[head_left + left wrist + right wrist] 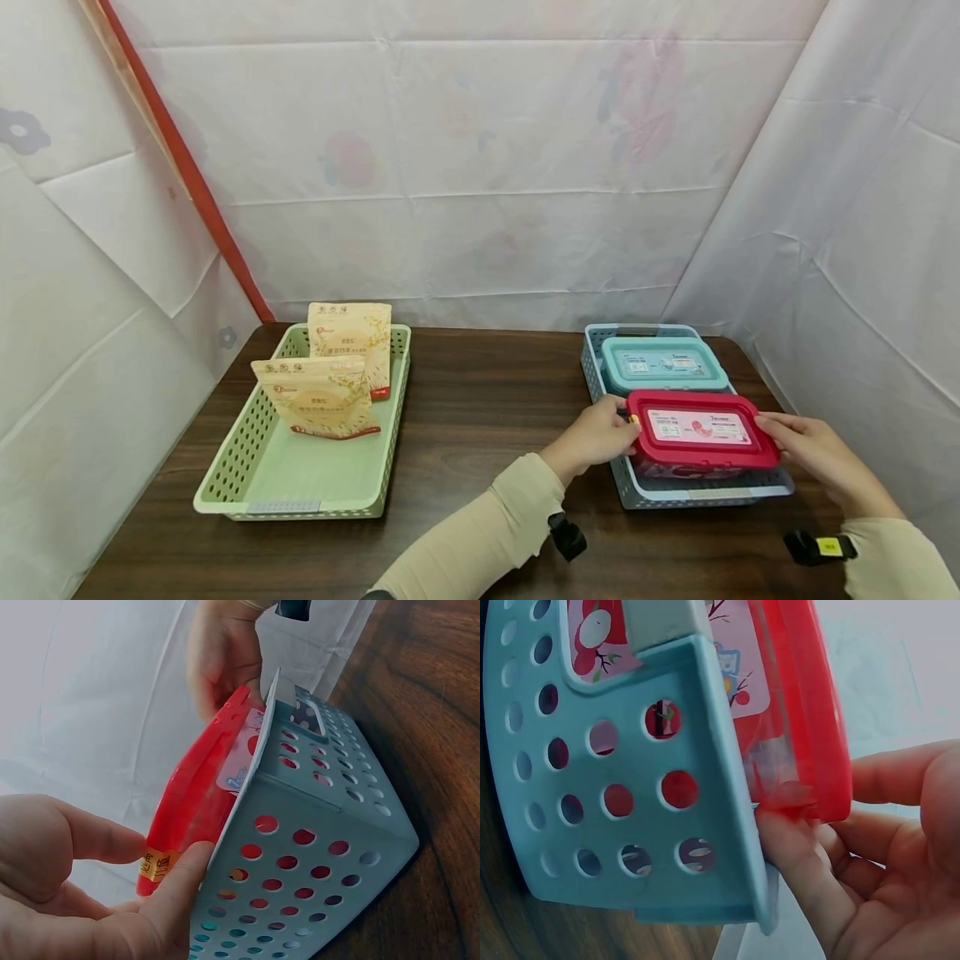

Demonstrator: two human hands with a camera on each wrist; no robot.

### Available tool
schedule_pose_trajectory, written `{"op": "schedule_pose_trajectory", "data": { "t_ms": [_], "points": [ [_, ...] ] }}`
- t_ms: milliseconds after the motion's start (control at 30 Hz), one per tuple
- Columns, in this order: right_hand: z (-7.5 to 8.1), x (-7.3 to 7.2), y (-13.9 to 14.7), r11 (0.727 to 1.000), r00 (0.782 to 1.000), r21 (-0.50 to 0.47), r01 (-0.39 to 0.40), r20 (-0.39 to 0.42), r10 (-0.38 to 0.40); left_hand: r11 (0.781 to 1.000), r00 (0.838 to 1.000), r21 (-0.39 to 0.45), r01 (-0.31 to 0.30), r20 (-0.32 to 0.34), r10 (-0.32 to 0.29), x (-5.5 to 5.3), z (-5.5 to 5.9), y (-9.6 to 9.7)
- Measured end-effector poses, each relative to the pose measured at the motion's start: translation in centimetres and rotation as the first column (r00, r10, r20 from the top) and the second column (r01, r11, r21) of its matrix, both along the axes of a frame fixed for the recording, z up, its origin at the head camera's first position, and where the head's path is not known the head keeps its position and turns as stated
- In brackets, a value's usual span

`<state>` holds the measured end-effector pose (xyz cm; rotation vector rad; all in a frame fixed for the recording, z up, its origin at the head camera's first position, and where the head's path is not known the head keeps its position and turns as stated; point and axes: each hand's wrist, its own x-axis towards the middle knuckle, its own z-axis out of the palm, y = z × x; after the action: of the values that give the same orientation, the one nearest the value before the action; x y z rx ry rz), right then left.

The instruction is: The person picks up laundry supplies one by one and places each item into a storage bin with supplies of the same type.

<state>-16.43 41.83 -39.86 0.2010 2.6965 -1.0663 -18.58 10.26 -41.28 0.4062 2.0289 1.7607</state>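
Note:
A red lidded plastic box with a pink-and-white label sits in the front part of the blue perforated basket. My left hand pinches its left end, thumb low at the basket's rim, by a yellow sticker in the left wrist view. At the opposite end, my right hand grips the lid's edge. In the right wrist view, the right thumb lies between the red box and the basket wall. Behind the red one, a teal lidded box rests in the same basket.
On the left of the dark wooden table stands a green perforated basket. Two yellow pouches stand in it, a front pouch leaning before a back pouch. White printed cloth encloses the table at the back and sides.

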Motion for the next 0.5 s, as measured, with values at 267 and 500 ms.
{"op": "schedule_pose_trajectory", "data": {
  "t_ms": [267,500],
  "points": [
    [0.37,-0.16,-0.27,1.000,1.000,0.028,-0.009,0.018,0.008,0.999,1.000,-0.033,0.012,-0.015,-0.012,-0.21,-0.23,0.00],
    [0.36,-0.27,-0.18,1.000,1.000,0.024,-0.007,0.029,0.006,0.999,1.000,-0.041,0.005,-0.008,-0.006,-0.18,-0.22,0.06]
  ]
}}
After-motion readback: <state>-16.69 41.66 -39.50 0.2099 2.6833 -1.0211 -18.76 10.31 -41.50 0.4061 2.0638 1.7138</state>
